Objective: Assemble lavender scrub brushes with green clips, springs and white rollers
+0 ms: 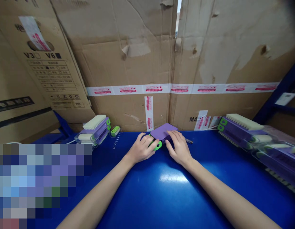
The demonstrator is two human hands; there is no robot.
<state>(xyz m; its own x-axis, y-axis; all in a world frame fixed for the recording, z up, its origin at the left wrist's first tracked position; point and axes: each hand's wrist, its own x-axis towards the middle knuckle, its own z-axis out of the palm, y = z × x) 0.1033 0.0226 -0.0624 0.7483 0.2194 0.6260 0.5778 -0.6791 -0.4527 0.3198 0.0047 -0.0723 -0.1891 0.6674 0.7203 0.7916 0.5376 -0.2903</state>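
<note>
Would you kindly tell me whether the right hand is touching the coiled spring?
No, the right hand is on the purple block, while the coiled spring lies apart on the blue table.

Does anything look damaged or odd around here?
Yes: the large brown cardboard wall behind the glossy blue table looks damaged. Its surface paper is torn and peeling in patches, and a bright gap shows near the picture's top.
</note>
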